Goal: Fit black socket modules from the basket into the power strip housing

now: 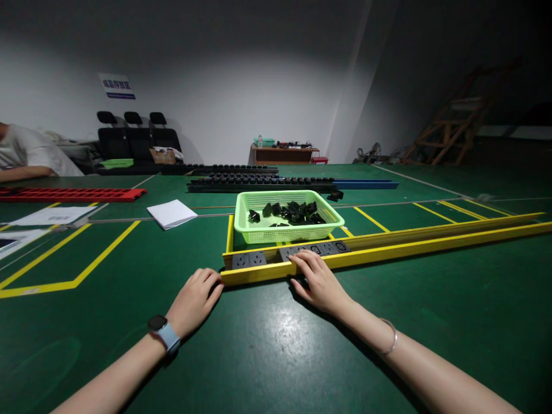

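Note:
A long yellow channel (388, 248) lies across the green table, running off to the right. Several dark grey socket modules (287, 253) sit in its near left end. My left hand (195, 299), with a smartwatch on the wrist, rests against the left end of the channel, fingers curled loosely on the table. My right hand (317, 279) lies flat over the channel's front edge, fingertips touching a socket module. Behind the channel stands a light green basket (288, 229) holding several black plug parts (293, 211).
Black strips (259, 183) and a blue rail (366, 184) lie further back. A red strip (69, 194) and white papers (171, 213) are at left. Another person's sleeve and arm (26, 158) rest at far left. Yellow floor-style lines mark the table.

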A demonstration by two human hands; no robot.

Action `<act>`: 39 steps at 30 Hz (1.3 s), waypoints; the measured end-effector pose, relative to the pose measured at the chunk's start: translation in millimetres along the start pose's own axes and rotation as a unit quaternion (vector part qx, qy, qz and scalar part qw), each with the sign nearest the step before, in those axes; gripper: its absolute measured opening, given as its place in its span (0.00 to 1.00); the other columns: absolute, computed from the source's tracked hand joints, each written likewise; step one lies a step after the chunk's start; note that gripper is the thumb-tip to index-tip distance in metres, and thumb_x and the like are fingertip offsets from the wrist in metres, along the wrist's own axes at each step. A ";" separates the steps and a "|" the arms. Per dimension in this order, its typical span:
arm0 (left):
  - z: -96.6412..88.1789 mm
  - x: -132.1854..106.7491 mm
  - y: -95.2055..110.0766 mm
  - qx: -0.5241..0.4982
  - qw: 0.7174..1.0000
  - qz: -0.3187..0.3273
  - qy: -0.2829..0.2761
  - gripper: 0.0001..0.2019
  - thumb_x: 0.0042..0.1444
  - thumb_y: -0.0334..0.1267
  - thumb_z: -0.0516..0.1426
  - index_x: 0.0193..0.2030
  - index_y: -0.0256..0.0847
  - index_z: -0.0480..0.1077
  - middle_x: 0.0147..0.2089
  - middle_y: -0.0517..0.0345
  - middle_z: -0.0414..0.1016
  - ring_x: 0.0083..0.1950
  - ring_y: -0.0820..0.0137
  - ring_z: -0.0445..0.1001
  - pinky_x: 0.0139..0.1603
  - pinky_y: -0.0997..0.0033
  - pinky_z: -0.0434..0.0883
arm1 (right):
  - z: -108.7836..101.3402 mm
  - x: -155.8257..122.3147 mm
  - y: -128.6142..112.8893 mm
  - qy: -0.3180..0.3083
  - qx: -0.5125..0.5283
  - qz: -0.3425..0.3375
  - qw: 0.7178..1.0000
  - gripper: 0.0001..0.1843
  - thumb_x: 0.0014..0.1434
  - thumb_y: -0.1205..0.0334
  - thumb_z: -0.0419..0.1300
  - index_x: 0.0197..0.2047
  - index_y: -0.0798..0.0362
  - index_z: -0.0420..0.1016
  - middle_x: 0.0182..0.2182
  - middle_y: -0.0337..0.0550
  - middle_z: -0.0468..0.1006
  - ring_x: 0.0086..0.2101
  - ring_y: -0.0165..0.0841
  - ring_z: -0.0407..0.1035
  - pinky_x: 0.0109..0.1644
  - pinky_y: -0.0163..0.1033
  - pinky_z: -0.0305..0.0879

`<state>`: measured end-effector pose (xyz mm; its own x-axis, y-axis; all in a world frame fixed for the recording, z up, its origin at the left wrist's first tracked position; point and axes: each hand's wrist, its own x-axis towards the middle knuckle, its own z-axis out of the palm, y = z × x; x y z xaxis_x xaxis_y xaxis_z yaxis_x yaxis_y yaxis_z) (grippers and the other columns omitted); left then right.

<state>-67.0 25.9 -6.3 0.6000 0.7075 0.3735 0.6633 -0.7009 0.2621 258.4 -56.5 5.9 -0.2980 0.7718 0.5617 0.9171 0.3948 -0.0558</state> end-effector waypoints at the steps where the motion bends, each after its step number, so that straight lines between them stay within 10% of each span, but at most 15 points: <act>1: 0.1 0.0 -0.2 0.000 1.000 0.000 0.000 0.11 0.64 0.43 0.48 0.40 0.41 0.68 0.42 0.53 0.71 0.44 0.62 0.68 0.46 0.59 0.69 | 0.4 -0.2 -0.2 0.000 -0.001 -0.001 1.000 0.29 0.58 0.59 0.57 0.62 0.56 0.59 0.54 0.55 0.66 0.56 0.46 0.59 0.61 0.56 0.60; 12: 2.2 0.2 -0.8 0.011 1.000 -0.002 -0.015 0.12 0.65 0.43 0.46 0.42 0.40 0.67 0.43 0.52 0.69 0.45 0.62 0.67 0.47 0.57 0.68 | 5.5 3.7 -8.7 -0.057 -0.011 -0.100 0.993 0.38 0.60 0.70 0.52 0.70 0.52 0.41 0.65 0.44 0.58 0.65 0.42 0.47 0.67 0.60 0.49; 39: 1.1 -0.2 0.3 0.001 1.000 0.002 -0.012 0.09 0.65 0.39 0.47 0.42 0.40 0.66 0.43 0.53 0.68 0.45 0.63 0.66 0.47 0.58 0.68 | 9.2 8.0 1.5 -0.045 0.047 -0.064 0.996 0.30 0.56 0.71 0.54 0.62 0.51 0.58 0.58 0.44 0.68 0.59 0.39 0.57 0.64 0.53 0.55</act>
<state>-66.5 25.7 -7.3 0.6133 0.7064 0.3534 0.6614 -0.7039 0.2592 254.9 -45.2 2.7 -0.4369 0.7521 0.4934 0.8425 0.5343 -0.0684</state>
